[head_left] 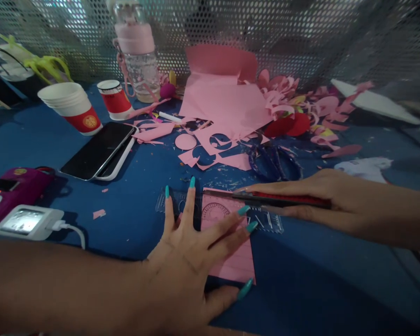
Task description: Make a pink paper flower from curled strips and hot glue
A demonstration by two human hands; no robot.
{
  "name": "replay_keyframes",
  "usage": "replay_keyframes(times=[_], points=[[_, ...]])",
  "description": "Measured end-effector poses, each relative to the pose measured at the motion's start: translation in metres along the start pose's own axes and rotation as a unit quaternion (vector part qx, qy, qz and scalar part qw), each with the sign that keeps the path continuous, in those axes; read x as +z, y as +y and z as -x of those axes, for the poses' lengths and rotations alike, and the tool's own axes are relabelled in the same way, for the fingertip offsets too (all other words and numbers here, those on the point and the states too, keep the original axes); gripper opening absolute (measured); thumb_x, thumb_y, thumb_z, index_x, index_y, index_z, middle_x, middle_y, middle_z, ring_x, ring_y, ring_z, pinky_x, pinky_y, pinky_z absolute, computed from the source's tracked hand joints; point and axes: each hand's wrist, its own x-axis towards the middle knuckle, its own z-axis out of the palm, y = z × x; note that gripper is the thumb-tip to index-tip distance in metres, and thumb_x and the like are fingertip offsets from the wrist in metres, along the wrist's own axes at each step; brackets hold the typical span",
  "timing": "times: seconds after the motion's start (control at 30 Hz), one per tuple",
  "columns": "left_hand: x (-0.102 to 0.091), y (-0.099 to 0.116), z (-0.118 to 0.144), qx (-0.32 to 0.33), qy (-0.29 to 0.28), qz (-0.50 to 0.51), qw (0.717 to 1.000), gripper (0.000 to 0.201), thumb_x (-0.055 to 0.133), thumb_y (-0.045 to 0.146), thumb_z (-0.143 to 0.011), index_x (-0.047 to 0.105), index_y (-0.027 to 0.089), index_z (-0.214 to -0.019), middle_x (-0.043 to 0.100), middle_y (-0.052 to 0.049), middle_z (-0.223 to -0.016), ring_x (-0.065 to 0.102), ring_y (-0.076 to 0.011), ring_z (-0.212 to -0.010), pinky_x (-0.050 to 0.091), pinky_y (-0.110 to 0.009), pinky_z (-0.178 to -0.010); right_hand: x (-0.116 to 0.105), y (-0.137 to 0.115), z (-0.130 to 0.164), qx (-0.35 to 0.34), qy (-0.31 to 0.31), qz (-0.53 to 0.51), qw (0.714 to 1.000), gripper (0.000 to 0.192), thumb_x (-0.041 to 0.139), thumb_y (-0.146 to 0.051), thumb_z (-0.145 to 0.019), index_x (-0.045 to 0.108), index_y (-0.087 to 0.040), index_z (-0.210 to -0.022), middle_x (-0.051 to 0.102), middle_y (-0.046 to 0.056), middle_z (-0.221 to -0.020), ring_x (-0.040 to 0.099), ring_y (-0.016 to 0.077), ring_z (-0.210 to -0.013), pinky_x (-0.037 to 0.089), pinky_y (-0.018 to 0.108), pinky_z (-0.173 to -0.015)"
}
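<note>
My left hand (191,249) lies with fingers spread over a clear plastic stencil ruler (271,221) and a pink paper sheet (231,263). The ruler crosses the sheet's upper part, and a round protractor shape shows through it. In my right hand (315,196) is a red and black utility knife (287,199), pointing left. Its tip end reaches the top edge of the pink sheet, along the ruler's far edge. Whether the blade touches the paper I cannot tell.
Behind the hands lie pink paper scraps (227,158), blue-handled scissors (275,163) and a large pink sheet (220,102). Leftward are phones (100,149), paper cups (72,105), a water bottle (136,56) and a white device with cable (30,221). A perforated metal panel (80,37) stands at the back.
</note>
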Motion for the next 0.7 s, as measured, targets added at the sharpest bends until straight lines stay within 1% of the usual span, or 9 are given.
replay_keyframes(times=[0.1, 0.2, 0.27, 0.33, 0.37, 0.47, 0.53, 0.63, 0.7], points=[[0.0, 0.0, 0.0, -0.002, -0.008, 0.003, 1.0, 0.065, 0.039, 0.055, -0.079, 0.017, 0.036, -0.137, 0.026, 0.005, -0.146, -0.002, -0.0475, -0.13, 0.003, -0.078, -0.09, -0.001, 0.003, 0.0, -0.023, -0.118, 0.095, 0.988, 0.037, 0.051, -0.043, -0.078, 0.056, -0.039, -0.115, 0.066, -0.003, -0.055, 0.051, 0.013, -0.035, 0.037, 0.023, -0.033], [-0.001, 0.0, -0.001, -0.003, -0.013, 0.003, 1.0, 0.066, 0.039, 0.055, -0.078, 0.017, 0.036, -0.138, 0.025, 0.005, -0.146, -0.003, -0.0481, -0.13, 0.003, -0.079, -0.088, -0.003, 0.004, -0.001, -0.035, -0.117, 0.106, 0.987, 0.038, 0.05, -0.044, -0.08, 0.055, -0.038, -0.117, 0.071, 0.0, -0.073, 0.059, 0.0144, -0.044, 0.042, 0.023, -0.037], [0.0, 0.001, -0.001, -0.006, -0.019, 0.001, 1.0, 0.067, 0.039, 0.055, -0.078, 0.015, 0.036, -0.138, 0.024, 0.005, -0.147, -0.004, -0.0483, -0.13, 0.004, -0.079, -0.087, -0.005, 0.002, -0.002, -0.037, -0.122, 0.107, 0.986, 0.038, 0.05, -0.044, -0.079, 0.055, -0.037, -0.117, 0.07, 0.0, -0.094, 0.066, 0.0177, -0.065, 0.049, 0.024, -0.048], [0.001, 0.001, -0.001, -0.006, -0.021, -0.001, 1.0, 0.069, 0.039, 0.055, -0.078, 0.014, 0.035, -0.139, 0.022, 0.004, -0.147, -0.006, -0.0488, -0.129, 0.003, -0.08, -0.087, -0.006, -0.001, -0.004, -0.041, -0.135, 0.107, 0.984, 0.039, 0.05, -0.043, -0.079, 0.054, -0.037, -0.118, 0.067, -0.001, -0.104, 0.067, 0.0196, -0.078, 0.052, 0.025, -0.054], [0.002, 0.0, -0.002, -0.006, -0.021, -0.003, 1.0, 0.07, 0.039, 0.056, -0.078, 0.013, 0.034, -0.139, 0.021, 0.004, -0.147, -0.007, -0.0491, -0.129, 0.002, -0.08, -0.087, -0.007, -0.003, -0.006, -0.045, -0.138, 0.104, 0.984, 0.039, 0.051, -0.042, -0.079, 0.054, -0.038, -0.118, 0.067, -0.001, -0.104, 0.067, 0.0196, -0.08, 0.052, 0.025, -0.054], [0.003, 0.0, -0.002, -0.005, -0.02, -0.006, 1.0, 0.072, 0.039, 0.057, -0.077, 0.013, 0.031, -0.139, 0.022, 0.003, -0.147, -0.01, -0.0489, -0.129, 0.001, -0.08, -0.087, -0.011, -0.006, -0.011, -0.058, -0.138, 0.098, 0.984, 0.037, 0.055, -0.037, -0.077, 0.057, -0.038, -0.114, 0.07, -0.002, -0.096, 0.067, 0.0184, -0.072, 0.051, 0.025, -0.049], [0.003, 0.0, -0.002, -0.006, -0.024, -0.005, 1.0, 0.072, 0.038, 0.057, -0.077, 0.013, 0.031, -0.14, 0.022, 0.003, -0.147, -0.01, -0.048, -0.129, 0.0, -0.079, -0.088, -0.013, -0.008, -0.015, -0.064, -0.139, 0.1, 0.983, 0.034, 0.056, -0.036, -0.076, 0.06, -0.037, -0.11, 0.07, -0.002, -0.095, 0.067, 0.0183, -0.073, 0.051, 0.025, -0.05], [0.002, 0.0, -0.003, -0.007, -0.024, -0.006, 1.0, 0.071, 0.037, 0.057, -0.078, 0.014, 0.031, -0.139, 0.023, 0.003, -0.147, -0.009, -0.0476, -0.129, 0.0, -0.079, -0.089, -0.014, -0.007, -0.017, -0.083, -0.141, 0.098, 0.982, 0.033, 0.054, -0.04, -0.077, 0.061, -0.036, -0.108, 0.068, -0.001, -0.1, 0.067, 0.0183, -0.081, 0.052, 0.025, -0.054], [0.002, 0.0, -0.003, -0.007, -0.021, -0.009, 1.0, 0.071, 0.038, 0.057, -0.078, 0.015, 0.031, -0.139, 0.023, 0.002, -0.147, -0.008, -0.0477, -0.129, 0.001, -0.079, -0.088, -0.014, -0.005, -0.017, -0.089, -0.142, 0.096, 0.981, 0.035, 0.052, -0.044, -0.077, 0.061, -0.035, -0.109, 0.069, -0.001, -0.098, 0.067, 0.0168, -0.073, 0.05, 0.024, -0.048]])
